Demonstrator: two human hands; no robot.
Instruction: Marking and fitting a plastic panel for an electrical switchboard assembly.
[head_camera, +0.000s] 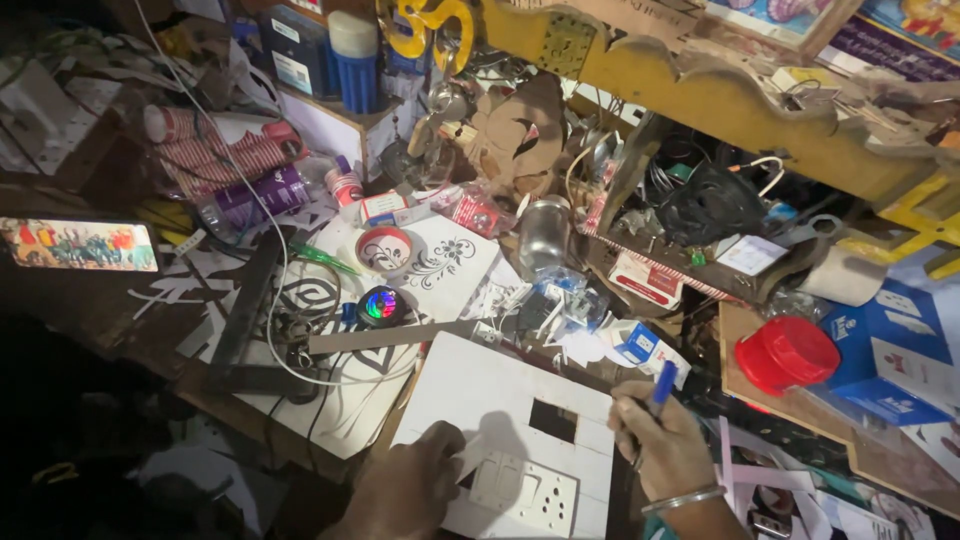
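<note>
The fingers (640, 425) of the right hand (668, 450) were curled and pinching a blue pen (664, 383), its cap end pointing up, at the right edge of a white board (500, 385); a metal bangle (684, 499) sat on that wrist. The left hand (405, 490) lay flat with its fingers pressed together on the board's near left corner, just beside a white switch plate (525, 493) resting on the board. A dark square cut-out (553, 420) showed above the plate. The board looked thin, stiff and light, probably easy to crack near the cut-out, so it would best be held flat by its edges; the plate seemed hard, smooth plastic, apt to slide unless pinned down. The tabletop (130, 320) was dim and crowded: patterned white sheets (445, 262), cables, a glowing round gadget (381, 305), a lit phone (78, 245) at left, a red lid (787, 352) and blue boxes (890, 365) at right, with a yellow shelf (700, 110) of clutter above.
</note>
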